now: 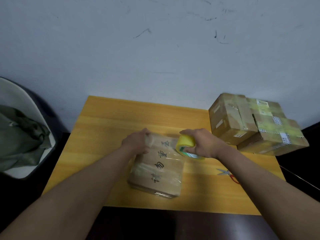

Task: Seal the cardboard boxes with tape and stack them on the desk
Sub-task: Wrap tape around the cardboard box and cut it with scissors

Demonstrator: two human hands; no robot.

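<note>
Box [156,166] long axis runs away; left hand [136,142] fingers grip it, right hand [201,142] grips tape roll [186,144]

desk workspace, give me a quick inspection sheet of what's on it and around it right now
surface: yellow wooden desk against a pale scuffed wall.
job's things: flat cardboard box with black characters at desk centre; yellow tape roll at its far right corner; stacked taped boxes at the far right desk corner.
clutter: red-handled scissors on the desk, right of the flat box.
grippers: left hand grips the flat box's far left corner; right hand holds the tape roll, fingers curled over it.
cables: nothing seen.
surroundings: chair with grey cloth at left.
</note>
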